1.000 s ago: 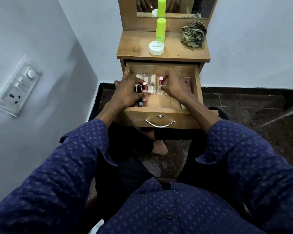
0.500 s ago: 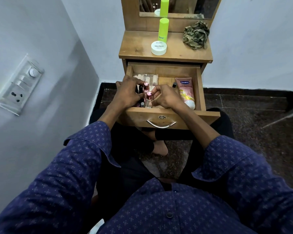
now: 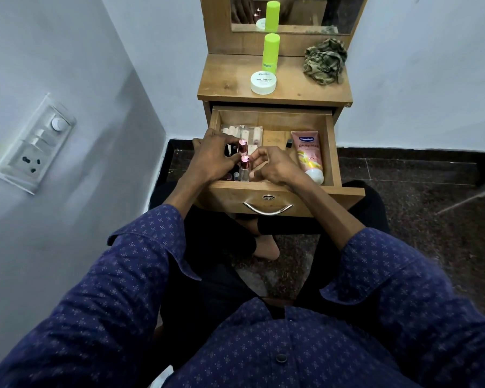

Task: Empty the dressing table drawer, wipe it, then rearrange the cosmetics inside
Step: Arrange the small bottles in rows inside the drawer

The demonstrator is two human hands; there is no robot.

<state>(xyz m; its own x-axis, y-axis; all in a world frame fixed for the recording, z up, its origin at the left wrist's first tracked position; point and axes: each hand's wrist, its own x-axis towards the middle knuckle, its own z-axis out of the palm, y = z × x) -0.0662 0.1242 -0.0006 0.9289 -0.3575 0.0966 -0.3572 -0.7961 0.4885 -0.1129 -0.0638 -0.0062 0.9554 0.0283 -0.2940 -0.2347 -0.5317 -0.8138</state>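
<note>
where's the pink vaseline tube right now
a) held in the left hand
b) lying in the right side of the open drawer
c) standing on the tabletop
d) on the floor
b: the pink tube lies flat along the right side of the open drawer.
</note>
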